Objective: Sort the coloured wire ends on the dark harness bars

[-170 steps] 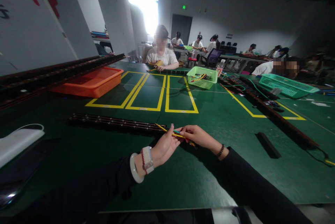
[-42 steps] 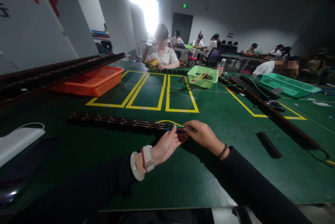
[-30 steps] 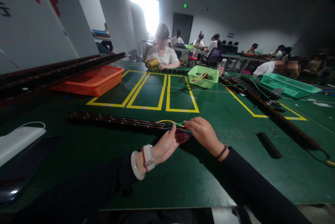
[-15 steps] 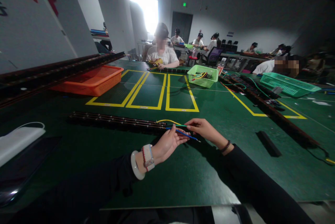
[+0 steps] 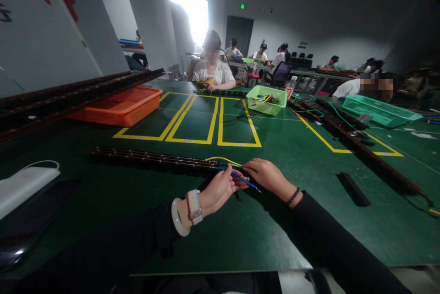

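A long dark strip with metal lines (image 5: 154,157) lies on the green table, and coloured wires come out of its right end. My left hand (image 5: 220,188) has its palm turned up, with thumb and fingers closed on the blue wire (image 5: 245,181). That wire's bare metal tip points right, beyond the fingers. Just to the right, my right hand (image 5: 270,177) pinches at the ends of the yellow wire (image 5: 225,160) and a green wire beside it. Its fingertips hide those ends.
An orange basket (image 5: 137,106) stands at the left under long dark strips (image 5: 68,95). A green basket (image 5: 268,108) holds wires. Yellow tape frames (image 5: 192,140) mark the table. A short black piece (image 5: 353,188) lies right; a phone (image 5: 30,220) lies left. A co-worker (image 5: 213,72) sits opposite.
My right hand has shifted slightly left, and its fingers have closed in more. More yellow wire and less green shows beside it. My left fingers have curled in, with the blue tip slightly lower.
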Demonstrator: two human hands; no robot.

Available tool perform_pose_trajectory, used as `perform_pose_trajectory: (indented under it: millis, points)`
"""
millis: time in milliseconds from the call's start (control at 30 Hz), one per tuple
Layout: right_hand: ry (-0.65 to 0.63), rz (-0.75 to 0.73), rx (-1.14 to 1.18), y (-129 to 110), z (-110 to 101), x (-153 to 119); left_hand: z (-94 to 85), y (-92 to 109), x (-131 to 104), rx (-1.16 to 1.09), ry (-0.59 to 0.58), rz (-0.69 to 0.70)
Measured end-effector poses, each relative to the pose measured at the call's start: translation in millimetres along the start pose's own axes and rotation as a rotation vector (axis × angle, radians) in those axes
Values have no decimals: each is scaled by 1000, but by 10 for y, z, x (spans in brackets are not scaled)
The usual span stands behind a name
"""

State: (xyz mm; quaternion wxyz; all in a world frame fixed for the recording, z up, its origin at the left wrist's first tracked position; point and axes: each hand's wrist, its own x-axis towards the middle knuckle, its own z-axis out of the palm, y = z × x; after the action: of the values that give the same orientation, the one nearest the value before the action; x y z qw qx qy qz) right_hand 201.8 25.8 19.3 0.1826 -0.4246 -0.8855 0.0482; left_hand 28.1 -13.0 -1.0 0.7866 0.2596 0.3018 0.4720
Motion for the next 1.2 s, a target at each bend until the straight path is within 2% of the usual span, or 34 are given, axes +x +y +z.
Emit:
perform_pose_trajectory:
  millis: [100,200,300,400,500,633,733,867,1000,1100,1200]
  points:
    - [-141,-89,-35,-3,-18,-3,-1,4,2,4,2,-4]
    - [-188,-160,-53,-9,-36,2,11,18,-7,1,14,-23]
    - [-87,-214,-34,-9,-65,-2,29,37,-25,-5,20,-26]
    - [47,-249,88,-7,-121,-32,34,48,-35,-13,19,-33]
    - [96,-375,190,-14,-179,-87,21,49,-28,-17,43,-65]
    - [169,-565,70,-62,-183,-156,-4,40,-10,-21,53,-73]
    - [185,-637,-92,-119,-139,-179,-18,30,1,-34,34,-77]
    - [182,-633,-186,-137,-114,-165,-21,26,4,-35,24,-69]
    - [214,-490,-119,-65,-123,-122,-10,21,-10,-19,-23,-56]
    - [188,-379,-33,-5,-94,-90,-5,10,-30,94,-134,-67]
    - [111,-308,73,24,-46,-65,-2,5,-51,237,-222,-64]
